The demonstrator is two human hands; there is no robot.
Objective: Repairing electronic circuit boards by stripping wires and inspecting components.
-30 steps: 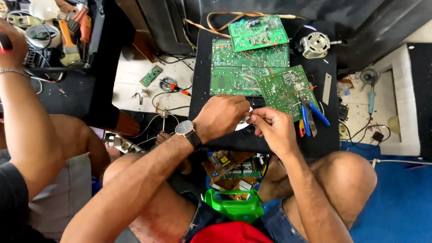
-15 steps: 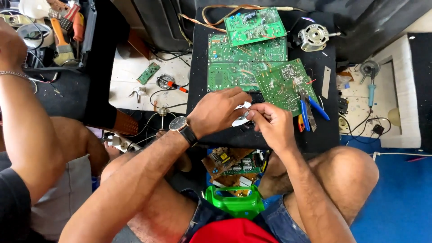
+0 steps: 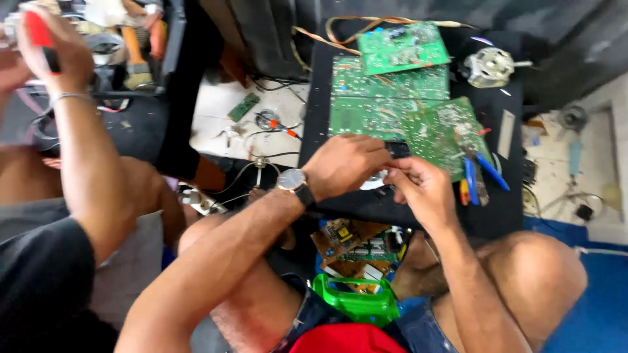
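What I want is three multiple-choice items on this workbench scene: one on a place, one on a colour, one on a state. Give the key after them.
1. The blue-handled pliers lie
A. under the watch
B. just right of the right hand, on a green circuit board
C. on the blue floor

2. The tool handle in the other person's hand is
A. red
B. yellow
C. white

3. The left hand and right hand are
A. flat and far apart
B. lifted, holding a board
C. close together, fingers meeting over the black surface

Key: B, the pliers lie beside that hand on the board's edge; A, red shows above the fist; C, the fingertips nearly touch.
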